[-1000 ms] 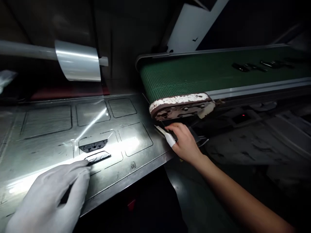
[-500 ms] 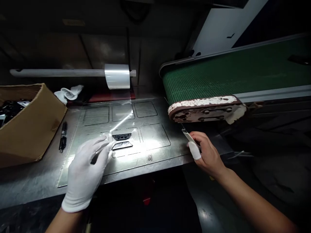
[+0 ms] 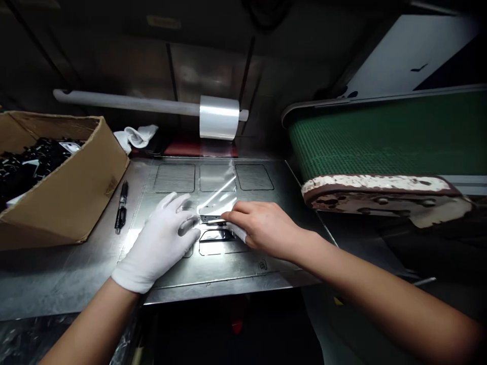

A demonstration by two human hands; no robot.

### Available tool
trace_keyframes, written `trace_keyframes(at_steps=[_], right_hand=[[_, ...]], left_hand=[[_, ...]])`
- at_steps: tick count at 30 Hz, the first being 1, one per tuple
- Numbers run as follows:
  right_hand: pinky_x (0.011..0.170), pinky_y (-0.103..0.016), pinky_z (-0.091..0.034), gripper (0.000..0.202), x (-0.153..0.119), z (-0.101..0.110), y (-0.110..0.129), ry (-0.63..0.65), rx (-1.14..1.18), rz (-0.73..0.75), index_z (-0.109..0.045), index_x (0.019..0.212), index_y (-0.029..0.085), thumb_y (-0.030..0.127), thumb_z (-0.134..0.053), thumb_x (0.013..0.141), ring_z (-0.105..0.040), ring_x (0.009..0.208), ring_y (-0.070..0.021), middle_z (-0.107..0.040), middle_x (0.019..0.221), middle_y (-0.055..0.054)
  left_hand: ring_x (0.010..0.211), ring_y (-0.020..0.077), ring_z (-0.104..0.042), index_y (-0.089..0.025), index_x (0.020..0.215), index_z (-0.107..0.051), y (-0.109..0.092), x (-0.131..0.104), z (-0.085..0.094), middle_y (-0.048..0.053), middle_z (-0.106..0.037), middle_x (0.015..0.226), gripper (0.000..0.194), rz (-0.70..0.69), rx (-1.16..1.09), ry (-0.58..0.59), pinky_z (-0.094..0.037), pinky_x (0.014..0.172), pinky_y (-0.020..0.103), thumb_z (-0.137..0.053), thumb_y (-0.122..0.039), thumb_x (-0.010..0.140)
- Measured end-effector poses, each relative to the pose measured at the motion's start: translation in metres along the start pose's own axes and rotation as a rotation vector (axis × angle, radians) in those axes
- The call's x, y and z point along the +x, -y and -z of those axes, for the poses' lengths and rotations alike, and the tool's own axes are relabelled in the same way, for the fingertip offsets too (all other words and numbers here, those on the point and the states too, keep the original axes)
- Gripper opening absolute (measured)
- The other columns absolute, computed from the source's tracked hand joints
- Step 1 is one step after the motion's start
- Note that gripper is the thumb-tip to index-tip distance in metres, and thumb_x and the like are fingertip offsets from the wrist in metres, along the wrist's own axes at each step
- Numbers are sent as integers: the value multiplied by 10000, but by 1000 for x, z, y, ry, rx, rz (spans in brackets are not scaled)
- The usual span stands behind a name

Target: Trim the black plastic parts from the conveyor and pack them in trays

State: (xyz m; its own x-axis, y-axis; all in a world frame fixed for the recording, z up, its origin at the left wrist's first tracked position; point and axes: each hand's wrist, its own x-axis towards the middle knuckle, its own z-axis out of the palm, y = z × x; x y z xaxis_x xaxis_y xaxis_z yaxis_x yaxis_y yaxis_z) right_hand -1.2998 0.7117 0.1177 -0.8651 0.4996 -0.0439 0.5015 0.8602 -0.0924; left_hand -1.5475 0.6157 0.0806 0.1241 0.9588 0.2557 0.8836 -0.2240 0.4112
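Observation:
My right hand (image 3: 268, 228), bare but for a white cover on the thumb, grips a slim pale-handled craft knife (image 3: 217, 221). Its blade end lies over the film between two small black trapezoid parts. The far black part (image 3: 206, 218) is partly hidden by the knife; the near one (image 3: 216, 235) has a glossy face. My left hand (image 3: 162, 238), in a white glove, rests with fingers spread at the left edge of the clear film (image 3: 217, 197), its fingertips close to the parts. The film runs from a roll (image 3: 219, 117) down over the parts.
A metal plate (image 3: 167, 271) with outlined rectangles lies on the bench. At left stand a cardboard box (image 3: 72, 195) of black parts and a pen (image 3: 122, 208). Behind are a white cloth (image 3: 140, 136) and the roll's bar (image 3: 133, 102). A green conveyor (image 3: 380, 142) juts in at right.
My right hand has brought the knife left from beside the conveyor to the black parts. My left fingers have spread at the film's edge. The view has shifted left.

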Motion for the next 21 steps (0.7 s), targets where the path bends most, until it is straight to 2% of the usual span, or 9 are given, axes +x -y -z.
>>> trace_keyframes(at_steps=[4,11,16,21], right_hand=[[592,-335,-242,628,22,1,4,80,7,51,-709,1305,254,53,-541,733,-627,841,-199,-704,1102,-14],[612,-341,-281,712,27,4,-6,169,-3,103,-678,1385,242,21,-541,722,-642,875,-200,-723,1127,-21],[614,-337,-304,679,12,6,-22,129,-44,128,-691,1363,238,14,-552,737,-627,840,-196,-703,1021,-9],[610,-337,-325,696,-26,10,-42,79,-96,83,-715,1319,214,-1,-529,684,-636,826,-201,-709,1007,-22]], left_hand=[[1403,286,-458,-246,1035,-715,3,2,-5,47,-595,1413,100,-11,2,22,-452,1176,489,-660,-237,953],[1317,269,-508,-264,1076,-670,4,4,-9,13,-600,1398,146,17,4,32,-486,1118,489,-657,-223,937],[1332,259,-518,-277,1083,-671,5,4,-10,5,-604,1419,146,22,-8,27,-473,1142,474,-640,-226,950],[1399,256,-491,-288,1092,-684,4,3,-8,0,-591,1464,136,-6,-20,18,-446,1171,459,-622,-270,972]])
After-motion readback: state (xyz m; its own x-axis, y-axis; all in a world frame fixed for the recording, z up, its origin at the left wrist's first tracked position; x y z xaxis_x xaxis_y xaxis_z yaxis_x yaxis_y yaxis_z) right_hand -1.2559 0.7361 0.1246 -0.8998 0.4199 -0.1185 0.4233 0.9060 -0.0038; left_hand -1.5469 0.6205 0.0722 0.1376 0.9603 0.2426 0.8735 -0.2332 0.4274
